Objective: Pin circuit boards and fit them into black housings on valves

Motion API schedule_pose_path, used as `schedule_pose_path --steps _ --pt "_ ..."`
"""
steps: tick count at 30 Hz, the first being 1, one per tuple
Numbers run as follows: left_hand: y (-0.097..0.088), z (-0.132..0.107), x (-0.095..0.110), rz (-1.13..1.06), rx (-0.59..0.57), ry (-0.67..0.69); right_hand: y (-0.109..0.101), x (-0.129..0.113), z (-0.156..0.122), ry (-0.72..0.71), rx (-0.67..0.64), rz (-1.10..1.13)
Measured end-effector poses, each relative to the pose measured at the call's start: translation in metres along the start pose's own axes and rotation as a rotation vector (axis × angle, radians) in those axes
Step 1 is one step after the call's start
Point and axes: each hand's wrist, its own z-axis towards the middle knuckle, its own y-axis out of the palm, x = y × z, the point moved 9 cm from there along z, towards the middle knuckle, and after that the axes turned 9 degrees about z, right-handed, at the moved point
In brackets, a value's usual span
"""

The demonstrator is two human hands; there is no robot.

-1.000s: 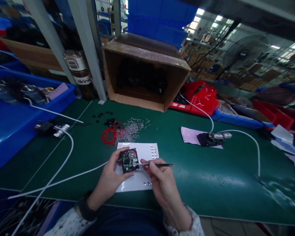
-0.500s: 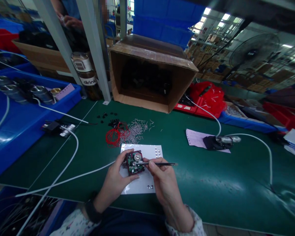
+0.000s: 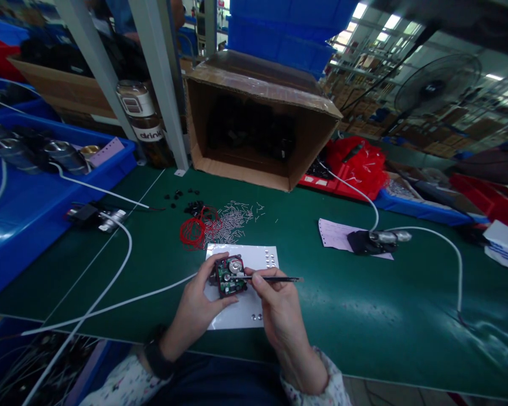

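My left hand grips a small square housing with a green circuit board inside, thumb along its near edge and fingers behind. Round silver parts show on the board. In my right hand is a thin dark pen-like tool, pinched between thumb and fingers. Its slim tip points left and reaches over the board, at or close to a small round silver part; contact is too fine to tell. Beneath both hands lies a white sheet with several small silver discs along its right side.
Beyond the sheet lie many small metal pins, red wire and black bits. A cardboard box stands behind. A blue tray is at left, a corded metal-and-black device at right. White cables cross the green table.
The view has shifted slightly. Both hands keep their hold on the board housing and the tool; the tool's tip remains over the board.
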Motion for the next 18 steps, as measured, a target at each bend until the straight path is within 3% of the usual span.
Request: schedule_pose_path --steps 12,18 --pt "0.0018 -0.0007 0.0013 0.035 -0.015 0.016 -0.0024 0.0006 0.0006 -0.016 0.002 -0.018" --pt "0.0005 -0.0056 0.0097 0.002 0.076 0.186 -0.0007 -0.0016 0.0018 -0.031 -0.001 -0.034"
